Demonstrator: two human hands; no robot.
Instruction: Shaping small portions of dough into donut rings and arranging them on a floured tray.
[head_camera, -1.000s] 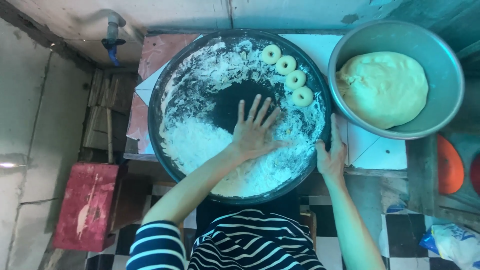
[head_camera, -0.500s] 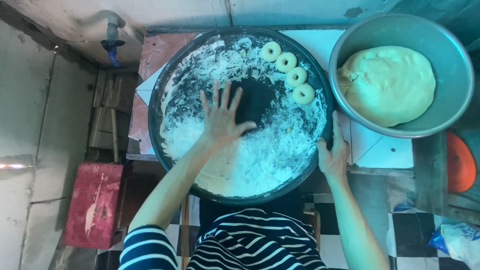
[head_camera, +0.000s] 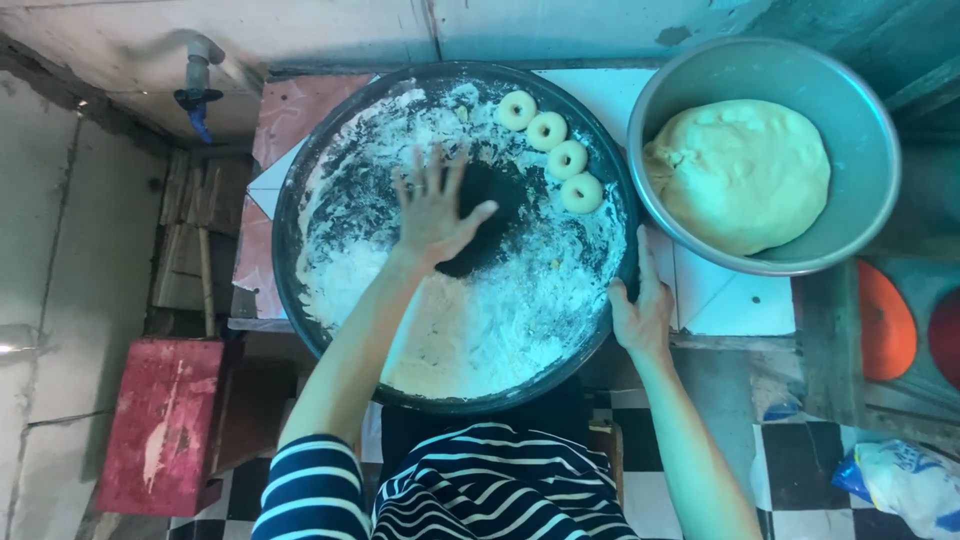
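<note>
**Flat palm in the floured tray, other hand clamped on the rim**

The big round dark tray (head_camera: 300, 290) sits on the counter (head_camera: 735, 300), right in front of the person, and takes up most of the middle of the scene. Flour (head_camera: 470, 330) coats it unevenly: thick and white toward the near side and left, thinner toward the far rim, with a bare dark patch near the centre. The left hand (head_camera: 432, 210) lies palm down in the tray at the left edge of that dark patch, fingers spread wide and flat on the floured bottom, gripping nothing. The right hand (head_camera: 640, 310) holds the tray's rim on the near right side, thumb over the edge and fingers curled under it, a closed grip on the metal.

Along the far right curve of the tray four ring-shaped dough pieces (head_camera: 548, 131) lie in a row, each just beside the next, well apart from the spread hand.

To the right of the tray, touching or nearly touching its rim, stands a grey metal bowl (head_camera: 860, 110) with a large smooth mound of pale dough (head_camera: 738, 172) in it. Striped sleeves and a striped shirt (head_camera: 480, 490) fill the bottom of the view. On the left, below the counter, stands a red box (head_camera: 160, 420), and a tap (head_camera: 195, 85) with a blue handle sticks out of the wall above it.
</note>
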